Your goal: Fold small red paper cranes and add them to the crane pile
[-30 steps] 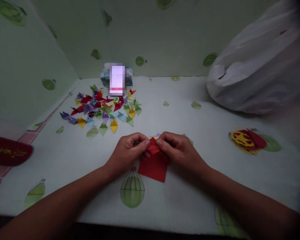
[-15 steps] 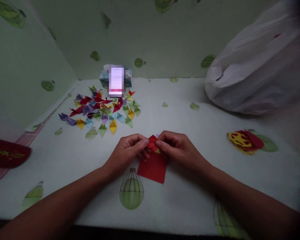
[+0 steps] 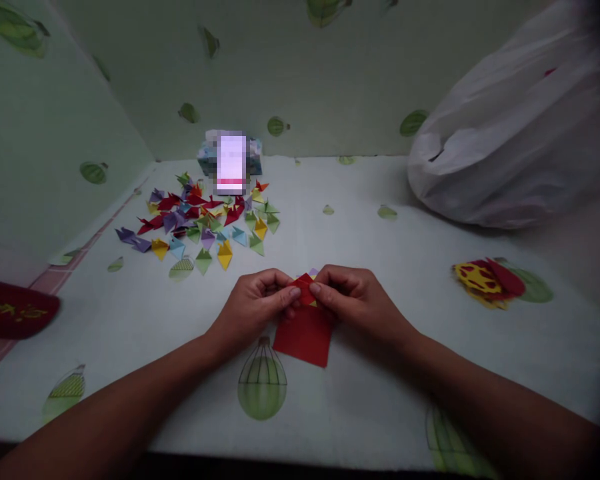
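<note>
Your left hand [image 3: 253, 307] and right hand [image 3: 353, 299] pinch the small red fold [image 3: 303, 291] — each grip closed tight — mid-frame, above the red sheet [image 3: 303, 337].

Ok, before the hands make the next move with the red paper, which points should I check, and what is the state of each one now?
1. Both hands grip the small red paper: the left hand and the right hand pinch it from either side. Ok.
2. Its creases are straight: fingers cover them. Cannot tell.
3. The red square sheet lies flat on the table: the visible part does. Ok.
4. The pile of folded pieces is apart from the hands: it lies far left. Ok.
5. The white bag is apart from the hands: far right. Ok.
</note>
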{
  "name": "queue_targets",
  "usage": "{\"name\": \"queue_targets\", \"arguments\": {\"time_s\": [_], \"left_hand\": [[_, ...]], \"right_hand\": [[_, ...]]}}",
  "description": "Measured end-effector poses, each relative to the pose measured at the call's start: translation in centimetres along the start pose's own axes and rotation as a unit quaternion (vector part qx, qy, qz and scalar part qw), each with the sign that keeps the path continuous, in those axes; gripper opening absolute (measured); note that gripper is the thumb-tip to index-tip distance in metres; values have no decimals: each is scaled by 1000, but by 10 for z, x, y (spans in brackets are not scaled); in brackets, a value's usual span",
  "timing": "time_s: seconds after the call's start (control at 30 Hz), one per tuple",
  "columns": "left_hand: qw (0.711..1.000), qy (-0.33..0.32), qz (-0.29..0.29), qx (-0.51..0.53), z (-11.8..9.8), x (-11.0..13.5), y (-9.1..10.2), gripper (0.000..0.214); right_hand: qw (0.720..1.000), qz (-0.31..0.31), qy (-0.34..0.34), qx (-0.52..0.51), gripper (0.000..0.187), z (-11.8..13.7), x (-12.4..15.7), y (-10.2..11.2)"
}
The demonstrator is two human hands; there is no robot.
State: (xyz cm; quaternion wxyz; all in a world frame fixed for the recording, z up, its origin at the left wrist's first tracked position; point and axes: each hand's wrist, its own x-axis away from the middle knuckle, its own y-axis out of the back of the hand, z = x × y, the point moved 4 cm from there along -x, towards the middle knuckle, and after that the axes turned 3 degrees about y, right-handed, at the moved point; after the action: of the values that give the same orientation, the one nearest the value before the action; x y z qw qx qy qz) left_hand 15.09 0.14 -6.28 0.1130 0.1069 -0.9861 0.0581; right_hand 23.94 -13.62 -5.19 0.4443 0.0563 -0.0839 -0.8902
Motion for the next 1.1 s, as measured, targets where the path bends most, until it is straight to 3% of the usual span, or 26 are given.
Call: {"name": "queue_targets", "arguments": {"time_s": [0.23,0.57,0.8,1.1], "left_hand": [[999,-6,-36,2,-1,1,5,19],[1000,3,-15,-8,3,-1,4,21],[999,-6,-49,0,0,2,5,19],[999,-6,-36,3,5,0,3,19]], "right_hand": [[987,28,-73,-142,32,-13,0,-4],[999,-15,-33,-27,24,-2,-1,-2],[989,3,-64,-134,34,-9,0,-3],[987,9,-90,-132,22,-9,-1,-6]]}}
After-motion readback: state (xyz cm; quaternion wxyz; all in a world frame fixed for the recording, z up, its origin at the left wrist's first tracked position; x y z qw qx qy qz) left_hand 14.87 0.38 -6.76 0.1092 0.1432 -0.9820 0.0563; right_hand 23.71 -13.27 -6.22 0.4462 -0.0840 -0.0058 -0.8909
